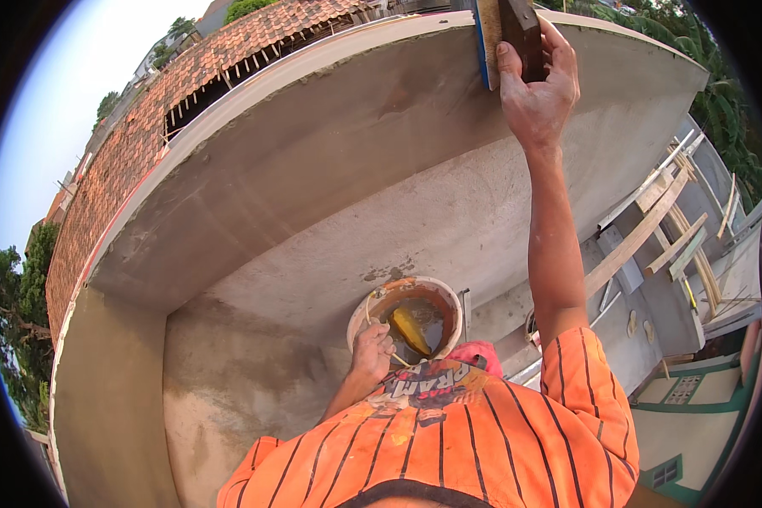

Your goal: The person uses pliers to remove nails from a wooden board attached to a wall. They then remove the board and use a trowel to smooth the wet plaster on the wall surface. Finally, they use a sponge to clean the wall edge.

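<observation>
A grey plastered wall (330, 161) is being smoothed, it seems.
Nearest, the left hand (372, 349) curls closed around what looks like the thin pale handle (400, 360) of a round, white-rimmed bucket (456, 311) with a yellow lump (410, 330) inside; farther out, the right hand (543, 89) tightly holds a flat, blue-edged float with a brown grip (521, 38) at the wall's top, where the next rub needs even pressure; beyond is a red-tiled roof (186, 93).

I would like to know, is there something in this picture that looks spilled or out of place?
Only the dark spatter just beyond the bucket: its blotches break up the paler surface around them, so it may be splashed material. Whether it is wet, I cannot tell. Nothing else stands out.
</observation>
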Available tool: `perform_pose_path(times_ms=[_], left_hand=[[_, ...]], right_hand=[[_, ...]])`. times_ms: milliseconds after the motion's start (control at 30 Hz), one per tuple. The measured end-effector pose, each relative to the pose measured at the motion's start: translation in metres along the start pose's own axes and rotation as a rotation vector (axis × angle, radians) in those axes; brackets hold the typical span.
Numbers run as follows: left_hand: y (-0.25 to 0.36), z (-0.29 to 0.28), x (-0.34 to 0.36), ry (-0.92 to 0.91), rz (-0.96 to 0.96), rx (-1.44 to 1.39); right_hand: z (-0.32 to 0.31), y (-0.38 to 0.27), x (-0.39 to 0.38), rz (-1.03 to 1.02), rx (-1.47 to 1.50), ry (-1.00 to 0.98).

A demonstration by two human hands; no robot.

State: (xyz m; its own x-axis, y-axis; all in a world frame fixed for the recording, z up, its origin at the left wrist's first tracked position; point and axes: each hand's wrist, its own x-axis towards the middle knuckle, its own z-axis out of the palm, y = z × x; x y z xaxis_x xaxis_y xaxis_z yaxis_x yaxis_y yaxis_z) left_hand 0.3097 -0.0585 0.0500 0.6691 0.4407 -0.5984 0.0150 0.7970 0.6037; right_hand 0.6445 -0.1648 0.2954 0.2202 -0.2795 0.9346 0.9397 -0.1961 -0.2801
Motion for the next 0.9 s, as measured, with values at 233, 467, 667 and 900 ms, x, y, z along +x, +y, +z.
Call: perform_pose_path(times_ms=[233,467,667,900], left_hand=[[-0.004,0.003,0.0,-0.029,-0.004,-0.008],[0.001,0.005,-0.007,0.015,0.036,-0.009],[0.0,0.01,-0.001,0.042,0.029,0.006],[-0.004,-0.003,0.002,-0.004,0.035,-0.009]], right_hand=[[-0.011,-0.083,-0.107,-0.287,0.228,-0.572],[-0.022,-0.05,-0.064,-0.072,0.185,-0.214],[-0.008,-0.037,-0.06,0.11,0.101,-0.119],[-0.037,-0.118,-0.181,-0.11,0.445,-0.864]])
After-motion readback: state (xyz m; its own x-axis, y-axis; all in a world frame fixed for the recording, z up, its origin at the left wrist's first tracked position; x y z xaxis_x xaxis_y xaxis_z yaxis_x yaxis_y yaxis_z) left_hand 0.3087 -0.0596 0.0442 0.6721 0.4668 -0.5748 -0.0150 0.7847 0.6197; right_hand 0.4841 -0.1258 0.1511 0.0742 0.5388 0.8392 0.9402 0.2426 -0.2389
